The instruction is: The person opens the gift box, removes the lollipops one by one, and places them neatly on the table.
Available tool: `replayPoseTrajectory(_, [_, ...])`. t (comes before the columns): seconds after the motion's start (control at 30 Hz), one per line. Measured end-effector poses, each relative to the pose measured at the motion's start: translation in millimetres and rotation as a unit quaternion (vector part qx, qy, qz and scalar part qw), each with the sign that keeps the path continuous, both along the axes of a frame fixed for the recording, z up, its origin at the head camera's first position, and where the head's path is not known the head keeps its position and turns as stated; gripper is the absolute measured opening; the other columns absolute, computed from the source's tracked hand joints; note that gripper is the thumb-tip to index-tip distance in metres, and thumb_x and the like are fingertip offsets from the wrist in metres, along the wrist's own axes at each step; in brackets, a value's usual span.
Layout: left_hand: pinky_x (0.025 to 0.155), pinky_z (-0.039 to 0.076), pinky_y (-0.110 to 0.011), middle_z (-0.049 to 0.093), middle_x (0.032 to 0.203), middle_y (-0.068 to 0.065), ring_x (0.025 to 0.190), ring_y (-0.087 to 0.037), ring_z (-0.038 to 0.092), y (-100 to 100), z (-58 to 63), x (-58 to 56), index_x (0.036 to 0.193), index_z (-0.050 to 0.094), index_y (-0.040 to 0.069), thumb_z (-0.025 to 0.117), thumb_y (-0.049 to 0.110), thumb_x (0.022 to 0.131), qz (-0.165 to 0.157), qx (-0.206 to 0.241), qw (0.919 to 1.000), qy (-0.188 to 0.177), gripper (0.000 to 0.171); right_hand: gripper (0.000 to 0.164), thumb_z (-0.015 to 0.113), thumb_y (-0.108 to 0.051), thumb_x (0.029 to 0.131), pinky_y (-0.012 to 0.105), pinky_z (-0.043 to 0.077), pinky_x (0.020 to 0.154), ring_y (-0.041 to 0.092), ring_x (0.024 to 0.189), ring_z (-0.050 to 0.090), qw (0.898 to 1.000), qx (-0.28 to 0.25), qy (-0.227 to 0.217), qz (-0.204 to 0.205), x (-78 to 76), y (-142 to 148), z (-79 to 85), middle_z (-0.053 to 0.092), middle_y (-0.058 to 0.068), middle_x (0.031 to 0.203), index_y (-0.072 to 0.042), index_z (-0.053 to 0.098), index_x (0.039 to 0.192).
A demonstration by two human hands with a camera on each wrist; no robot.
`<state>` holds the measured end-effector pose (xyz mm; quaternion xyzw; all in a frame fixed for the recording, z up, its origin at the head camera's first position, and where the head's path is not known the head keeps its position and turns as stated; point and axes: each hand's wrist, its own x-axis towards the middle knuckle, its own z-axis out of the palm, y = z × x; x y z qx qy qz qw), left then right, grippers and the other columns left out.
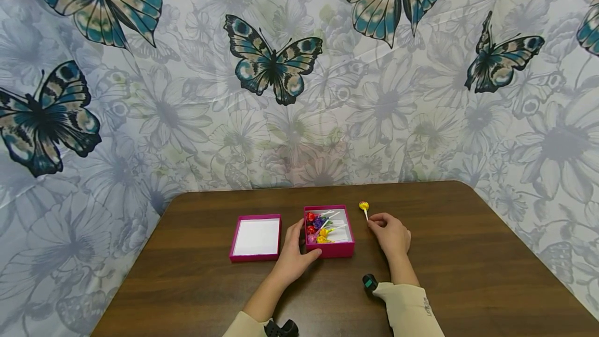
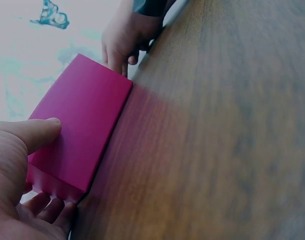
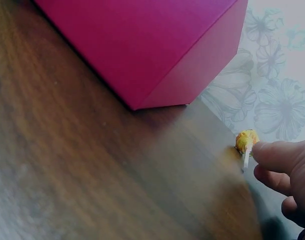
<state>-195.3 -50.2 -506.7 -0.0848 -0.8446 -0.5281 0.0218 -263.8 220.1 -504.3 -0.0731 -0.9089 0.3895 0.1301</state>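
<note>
An open pink box (image 1: 329, 250) with a white inside holds several wrapped lollipops (image 1: 320, 227), red, purple, pink and yellow. My left hand (image 1: 295, 256) grips its near left corner. In the left wrist view the thumb (image 2: 45, 131) lies on the front wall, with the fingers bent along the left side. To the right of the box, my right hand (image 1: 390, 234) pinches a yellow lollipop (image 1: 364, 206) by its white stick, the wrapped head pointing away from me. In the right wrist view the lollipop (image 3: 246, 142) shows beside the fingertips.
Left of the box lies its pink lid (image 1: 255, 259), white inside facing up. Both stand on a brown wooden table (image 1: 187, 285). Behind the far edge hangs a cloth (image 1: 299, 134) printed with butterflies and flowers.
</note>
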Motion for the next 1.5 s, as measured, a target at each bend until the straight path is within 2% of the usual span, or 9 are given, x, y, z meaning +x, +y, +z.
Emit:
replayPoseTrajectory(0.1, [0.117,0.032,-0.061,0.028,0.157,-0.02,0.144,-0.038,0.035,-0.1,-0.4,-0.2,0.157,0.024,0.009,0.077,0.028,0.087,0.0,0.0,1.0,-0.002,0.09,0.02,0.072,-0.032,0.09,0.05,0.039,0.093,0.029,0.09,0.068,1.0,-0.016,0.008,-0.009,-0.5,0.0,0.7,0.077,0.006,0.094,-0.015,0.076,0.1])
replayPoseTrajectory(0.3, [0.117,0.032,-0.06,0.028,0.157,-0.02,0.144,-0.038,0.035,0.2,0.3,-0.6,0.157,0.024,0.009,0.077,0.028,0.087,0.0,0.002,1.0,-0.006,0.09,0.018,0.073,-0.032,0.09,0.033,0.042,0.069,0.026,0.087,0.068,0.999,-0.041,0.02,-0.027,-0.9,-3.2,3.0,0.077,0.005,0.095,-0.017,0.077,0.099])
replayPoseTrajectory(0.47, [0.116,0.034,-0.06,0.029,0.155,-0.021,0.141,-0.038,0.037,-1.1,-0.2,0.3,0.156,0.024,0.008,0.077,0.028,0.086,-0.002,0.001,1.0,0.002,0.09,0.016,0.074,-0.032,0.09,0.027,0.04,0.065,0.018,0.078,0.064,0.996,-0.067,0.044,-0.03,-1.8,-8.5,7.5,0.076,0.006,0.091,-0.018,0.077,0.098])
replayPoseTrajectory(0.67, [0.116,0.037,-0.056,0.03,0.155,-0.019,0.141,-0.035,0.039,-2.7,-0.4,-0.6,0.157,0.024,0.01,0.077,0.028,0.086,0.006,-0.003,1.0,-0.002,0.09,0.016,0.075,-0.028,0.089,0.021,0.044,0.064,0.002,0.072,0.056,0.99,-0.123,0.071,-0.004,-3.4,-17.9,20.1,0.074,0.005,0.09,-0.015,0.077,0.097])
replayPoseTrajectory(0.8, [0.114,0.039,-0.056,0.03,0.154,-0.02,0.137,-0.036,0.042,-1.5,-0.5,-1.1,0.156,0.024,0.008,0.077,0.027,0.087,0.002,0.005,1.0,0.0,0.09,0.015,0.076,-0.028,0.089,0.022,0.043,0.06,0.005,0.07,0.055,0.989,-0.122,0.077,0.039,-4.2,-24.4,32.7,0.074,0.005,0.092,-0.016,0.077,0.098])
replayPoseTrajectory(1.03, [0.114,0.039,-0.055,0.031,0.154,-0.018,0.137,-0.035,0.043,0.4,-0.3,-0.7,0.156,0.025,0.011,0.078,0.028,0.086,0.009,0.002,0.9999,-0.007,0.09,0.017,0.074,-0.028,0.091,0.027,0.043,0.068,0.018,0.081,0.051,0.99,-0.028,0.066,0.123,-7.5,-36.0,48.6,0.073,0.003,0.097,-0.02,0.077,0.106])
replayPoseTrajectory(1.23, [0.116,0.037,-0.056,0.03,0.155,-0.018,0.139,-0.035,0.04,-0.1,3.5,-1.8,0.157,0.024,0.012,0.077,0.029,0.086,0.009,0.008,0.9998,-0.014,0.09,0.017,0.077,-0.024,0.088,0.029,0.036,0.066,0.018,0.077,0.048,0.979,0.059,0.086,0.177,-11.2,-49.7,52.7,0.07,0.001,0.084,-0.021,0.078,0.105])
replayPoseTrajectory(1.37, [0.115,0.038,-0.055,0.03,0.155,-0.018,0.139,-0.035,0.041,-0.3,4.0,-3.1,0.157,0.024,0.012,0.077,0.029,0.086,0.006,0.009,0.9999,-0.011,0.09,0.016,0.078,-0.024,0.086,0.03,0.032,0.068,0.016,0.074,0.046,0.97,0.103,0.108,0.191,-12.8,-57.9,50.2,0.068,-0.003,0.076,-0.021,0.08,0.102])
replayPoseTrajectory(1.5, [0.115,0.038,-0.055,0.03,0.155,-0.018,0.138,-0.035,0.042,0.1,2.0,-2.4,0.157,0.024,0.012,0.077,0.029,0.086,0.003,0.007,0.9999,-0.013,0.09,0.016,0.078,-0.025,0.086,0.03,0.031,0.068,0.015,0.073,0.045,0.969,0.124,0.093,0.19,-13.5,-62.3,44.0,0.065,-0.005,0.073,-0.023,0.079,0.102])
